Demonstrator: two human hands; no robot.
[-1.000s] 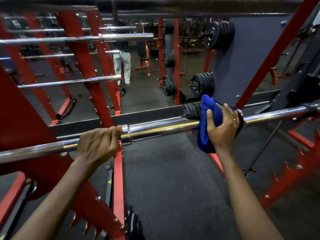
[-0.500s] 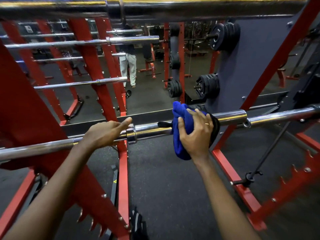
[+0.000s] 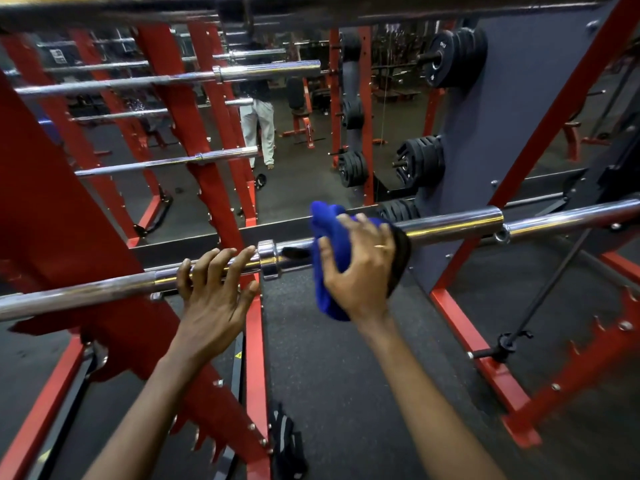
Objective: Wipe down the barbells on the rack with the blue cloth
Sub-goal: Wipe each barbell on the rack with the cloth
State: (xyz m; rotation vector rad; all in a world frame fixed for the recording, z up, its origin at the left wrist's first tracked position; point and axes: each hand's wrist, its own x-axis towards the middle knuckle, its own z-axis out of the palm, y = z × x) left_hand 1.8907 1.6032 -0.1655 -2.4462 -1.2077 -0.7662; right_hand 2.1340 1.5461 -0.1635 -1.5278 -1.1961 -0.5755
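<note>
A chrome barbell (image 3: 457, 221) lies across the red rack (image 3: 204, 140), running from lower left to upper right. My right hand (image 3: 360, 271) grips the blue cloth (image 3: 329, 233), which is wrapped round the thick sleeve just right of the collar (image 3: 268, 259). A dark round edge (image 3: 401, 258) shows behind my palm. On the thinner shaft left of the collar rests my left hand (image 3: 214, 292), its fingers laid fairly straight over the bar and the thumb spread below. More barbells (image 3: 166, 79) sit higher on the rack at back left.
Black weight plates (image 3: 420, 162) hang on pegs at the back right. A person in pale trousers (image 3: 258, 133) stands beyond the rack. A black item (image 3: 285, 441) lies on the dark floor near the red upright. Red rack feet with hooks (image 3: 588, 351) are at right.
My right hand slid the blue cloth left along the sleeve towards the collar. My left hand loosened from a full grip to fingers laid over the bar.
</note>
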